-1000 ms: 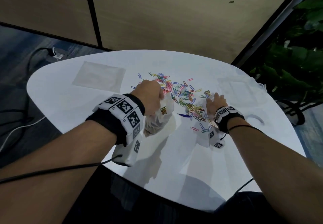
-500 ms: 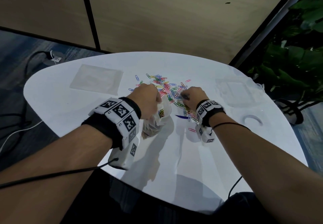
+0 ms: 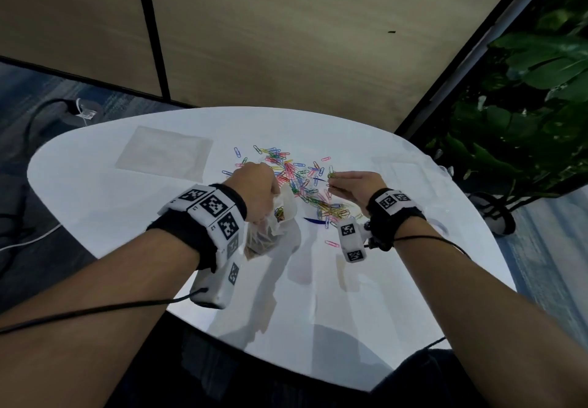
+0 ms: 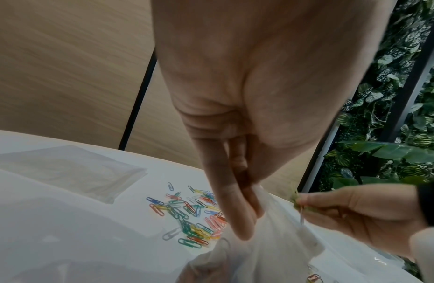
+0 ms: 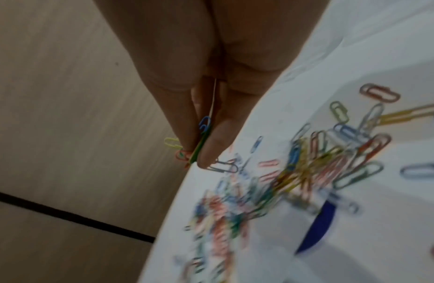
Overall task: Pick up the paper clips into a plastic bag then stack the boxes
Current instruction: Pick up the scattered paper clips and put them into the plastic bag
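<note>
Your left hand (image 3: 257, 189) pinches the rim of the plastic bag (image 3: 270, 229) between thumb and fingers, and the bag hangs over the middle of the tabletop (image 3: 95, 210) with some clips already inside. Your right hand (image 3: 353, 186) is raised beside it, fingers pressed together on a small bunch of paper clips (image 5: 199, 141). The loose paper clips (image 3: 296, 175) lie scattered toward the far edge. One clear flat box (image 3: 165, 153) sits near the far left edge, another clear box (image 3: 404, 172) near the right edge.
</note>
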